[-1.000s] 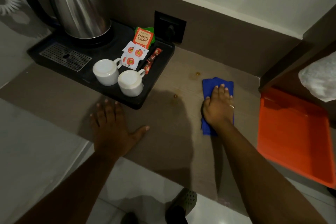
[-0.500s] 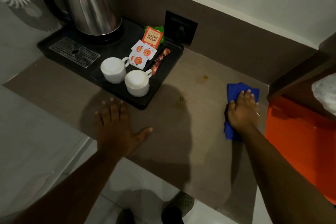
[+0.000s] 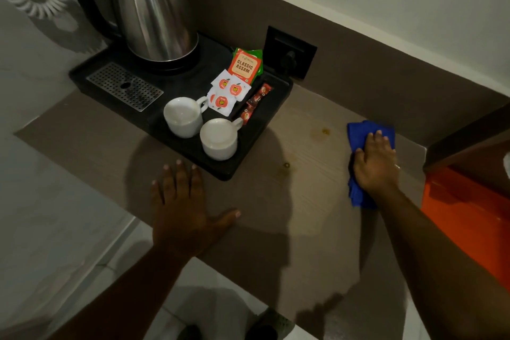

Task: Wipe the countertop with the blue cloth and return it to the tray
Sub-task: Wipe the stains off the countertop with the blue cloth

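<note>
The blue cloth (image 3: pixel 358 132) lies flat on the brown countertop (image 3: pixel 303 218) near its right end, close to the back wall. My right hand (image 3: pixel 375 163) presses down on the cloth with fingers spread over it; blue shows beyond the fingertips and below the wrist. My left hand (image 3: pixel 185 207) rests palm down, fingers apart, on the counter's front edge, holding nothing. The orange tray (image 3: pixel 469 215) sits just right of the cloth, partly cut off by the frame. Small brownish stains (image 3: pixel 325 132) mark the counter left of the cloth.
A black service tray (image 3: pixel 248 157) at the back left holds a steel kettle (image 3: pixel 154 14), two white cups (image 3: pixel 183 116), tea sachets (image 3: pixel 245 66) and a drip grid. A black wall socket (image 3: pixel 289 52) sits behind it. Feet in sandals show below the counter edge.
My right hand has slid the blue cloth to the right and toward the back wall, nearer the orange tray. My left hand has stayed planted on the counter.
</note>
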Demonstrator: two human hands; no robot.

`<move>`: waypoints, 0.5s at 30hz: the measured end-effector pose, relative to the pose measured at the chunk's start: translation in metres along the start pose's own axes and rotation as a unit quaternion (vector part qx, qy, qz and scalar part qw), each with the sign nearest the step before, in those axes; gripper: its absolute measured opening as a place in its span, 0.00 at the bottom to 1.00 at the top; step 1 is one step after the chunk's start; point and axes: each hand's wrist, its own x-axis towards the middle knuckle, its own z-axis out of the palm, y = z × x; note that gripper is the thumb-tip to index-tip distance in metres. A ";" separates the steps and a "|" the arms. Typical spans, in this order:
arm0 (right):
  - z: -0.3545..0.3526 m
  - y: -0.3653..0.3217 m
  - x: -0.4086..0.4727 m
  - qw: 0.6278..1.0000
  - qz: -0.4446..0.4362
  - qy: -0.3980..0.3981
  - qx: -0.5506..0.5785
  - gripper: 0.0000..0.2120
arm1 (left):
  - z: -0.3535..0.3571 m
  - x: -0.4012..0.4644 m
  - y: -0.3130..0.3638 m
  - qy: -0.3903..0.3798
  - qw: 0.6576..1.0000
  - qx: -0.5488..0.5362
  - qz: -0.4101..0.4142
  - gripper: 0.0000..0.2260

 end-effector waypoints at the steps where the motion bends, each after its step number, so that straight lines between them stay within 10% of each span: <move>1: 0.001 -0.014 0.012 1.000 0.007 -0.005 0.003 0.28 | 0.001 0.000 0.000 0.003 1.000 0.005 0.000 0.59; 9: 0.007 -0.040 0.002 0.984 -0.170 -0.054 0.017 0.26 | -0.002 -0.002 0.000 0.010 1.000 0.009 0.010 0.58; 15: 0.004 -0.013 0.015 0.995 -0.097 -0.022 0.015 0.26 | 0.000 -0.003 -0.001 0.025 0.999 -0.009 0.026 0.57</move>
